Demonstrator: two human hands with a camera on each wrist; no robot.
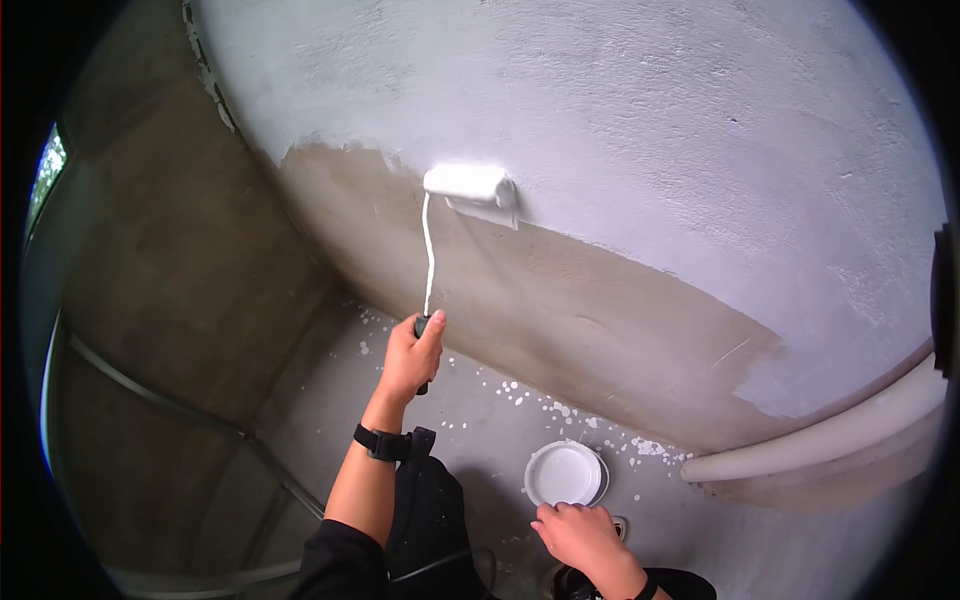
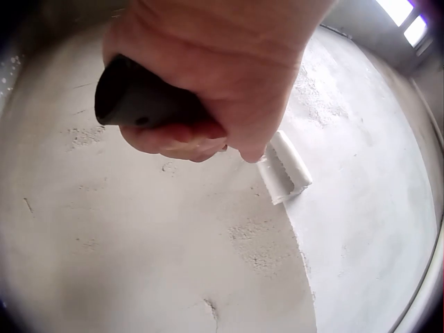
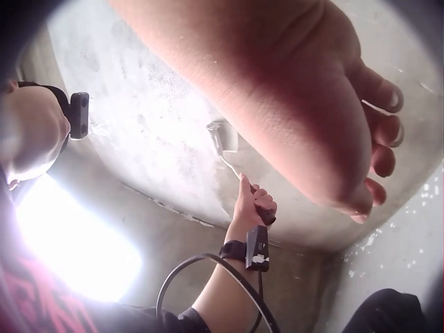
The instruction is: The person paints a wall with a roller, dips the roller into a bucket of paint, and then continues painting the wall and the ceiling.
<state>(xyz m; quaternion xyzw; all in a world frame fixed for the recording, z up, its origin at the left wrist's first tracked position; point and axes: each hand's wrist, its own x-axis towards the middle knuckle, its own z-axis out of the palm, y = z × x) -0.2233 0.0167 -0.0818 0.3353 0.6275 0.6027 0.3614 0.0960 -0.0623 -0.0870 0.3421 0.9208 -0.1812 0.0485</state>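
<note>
1 broad rough wall [image 1: 650, 100] is white above and bare grey-brown below; a darker side wall [image 1: 170, 220] meets it on the left. White paint spots fleck the grey floor [image 1: 480, 440]. 1 white pipe [image 1: 820, 437] runs low at the right, and 2 bright window panes [image 2: 397, 8] show. Pink print on the dark shirt [image 3: 41, 298] is too blurred to read. 1 paint roller [image 1: 468, 184] lies against the wall where white meets bare; the left grip [image 1: 412, 360] is clamped round its black handle. 1 white bucket [image 1: 530, 472] stands on the floor, the right grip [image 1: 580, 535] just beside it, fingers loosely bent.
</note>
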